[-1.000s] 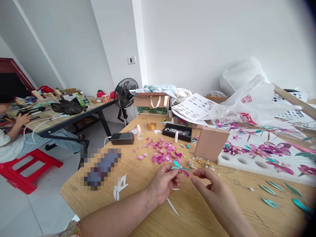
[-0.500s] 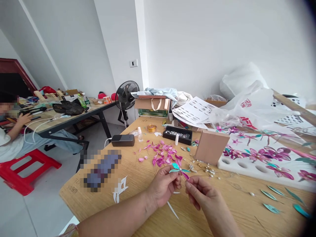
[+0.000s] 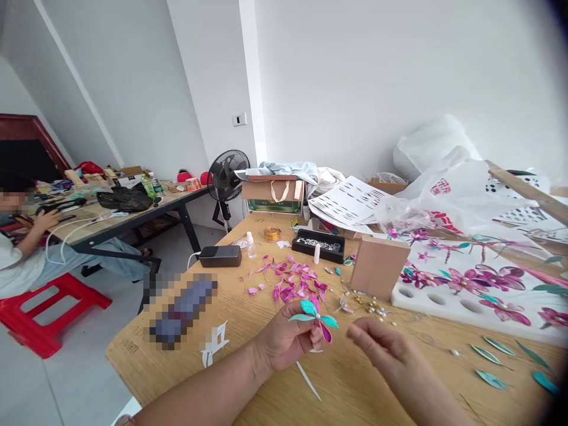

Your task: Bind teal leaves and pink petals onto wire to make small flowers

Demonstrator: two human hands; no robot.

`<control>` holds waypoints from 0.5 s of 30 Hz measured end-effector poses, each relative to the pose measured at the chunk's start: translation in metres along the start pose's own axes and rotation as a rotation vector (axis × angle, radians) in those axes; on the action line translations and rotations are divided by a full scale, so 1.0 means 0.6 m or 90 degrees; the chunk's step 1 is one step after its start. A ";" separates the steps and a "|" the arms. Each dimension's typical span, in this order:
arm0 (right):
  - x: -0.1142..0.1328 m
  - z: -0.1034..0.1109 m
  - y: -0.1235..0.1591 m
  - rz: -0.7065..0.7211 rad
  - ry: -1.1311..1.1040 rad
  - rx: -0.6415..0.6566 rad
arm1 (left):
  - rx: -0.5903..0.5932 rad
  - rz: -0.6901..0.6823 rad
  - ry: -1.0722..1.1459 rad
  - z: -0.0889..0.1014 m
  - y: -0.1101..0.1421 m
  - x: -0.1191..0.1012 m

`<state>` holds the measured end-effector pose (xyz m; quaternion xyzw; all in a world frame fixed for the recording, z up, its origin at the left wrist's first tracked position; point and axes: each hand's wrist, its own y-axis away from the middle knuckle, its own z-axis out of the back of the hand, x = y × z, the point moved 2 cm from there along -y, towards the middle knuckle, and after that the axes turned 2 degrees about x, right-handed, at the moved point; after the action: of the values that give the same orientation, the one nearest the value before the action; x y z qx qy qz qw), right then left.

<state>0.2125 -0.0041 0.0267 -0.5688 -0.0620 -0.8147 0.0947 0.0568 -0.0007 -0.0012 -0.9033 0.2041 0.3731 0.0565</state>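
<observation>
My left hand (image 3: pixel 286 342) pinches a small handmade flower (image 3: pixel 318 316) with turquoise petals on top, one dark pink petal below and a pale bead at its middle. The stem is hidden behind my fingers. To the right, apart from the flower, is my right hand (image 3: pixel 386 346), its fingers curled together and slightly blurred, with nothing visible in them. Loose pink petals (image 3: pixel 296 278) lie scattered beyond my left hand. Pearl beads (image 3: pixel 375 307) sit past my right hand, and turquoise leaves (image 3: pixel 491 378) rest on the table to its right.
A wooden block (image 3: pixel 380 266) stands by a white foam board (image 3: pixel 426 299) carrying finished flowers. Behind the petals are a black tray (image 3: pixel 318 245), a small bottle (image 3: pixel 251 245) and a black power bank (image 3: pixel 220 255). Paper cutouts (image 3: pixel 215 343) lie left. A person (image 3: pixel 26 242) sits at another table.
My right hand has let go of the pink petal and moved right, away from the flower. My left hand has shifted slightly left and tilted the flower, showing more of its turquoise petals.
</observation>
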 end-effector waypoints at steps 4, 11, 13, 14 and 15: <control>0.015 0.016 0.005 0.013 -0.013 0.001 | 0.045 0.048 -0.013 -0.001 0.002 0.009; 0.004 -0.005 0.009 -0.021 -0.188 0.102 | 0.060 0.085 -0.104 -0.004 0.003 0.011; -0.001 -0.003 0.008 -0.019 -0.218 0.079 | 0.061 0.092 -0.115 -0.005 0.004 0.010; -0.004 -0.002 0.007 -0.016 -0.224 0.069 | 0.062 0.094 -0.119 -0.006 0.004 0.010; -0.005 -0.001 0.006 -0.013 -0.230 0.060 | 0.062 0.097 -0.124 -0.006 0.004 0.010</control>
<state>0.2141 -0.0074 0.0236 -0.6999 -0.1216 -0.6966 0.1006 0.0622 -0.0058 -0.0025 -0.8407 0.2836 0.4520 0.0918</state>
